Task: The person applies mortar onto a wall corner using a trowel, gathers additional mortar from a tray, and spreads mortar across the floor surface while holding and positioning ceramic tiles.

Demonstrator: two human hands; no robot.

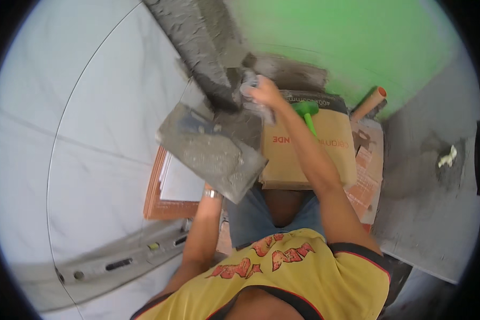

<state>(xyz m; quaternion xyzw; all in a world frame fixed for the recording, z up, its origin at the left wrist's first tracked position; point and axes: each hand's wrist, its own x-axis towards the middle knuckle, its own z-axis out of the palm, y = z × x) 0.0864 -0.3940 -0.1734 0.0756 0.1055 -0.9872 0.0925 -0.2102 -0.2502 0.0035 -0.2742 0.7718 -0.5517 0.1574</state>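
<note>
Pale marbled tiles (106, 106) line the left wall, rough grey mortar (189, 37) runs beside them, and green paint (352, 48) covers the wall beyond. Near that corner, the right hand (266, 93) is closed around a blurred grey tool (248, 85). Left of the cardboard box (298, 165), a mortar-smeared board (205, 152) covers most of the left hand (208, 186); its grip cannot be told.

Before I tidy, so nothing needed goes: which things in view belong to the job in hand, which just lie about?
Likely in use:
mortar-covered board
blurred grey object in right hand

Seemingly idle:
green mallet
cardboard box
spirit level
stacked tiles
</note>
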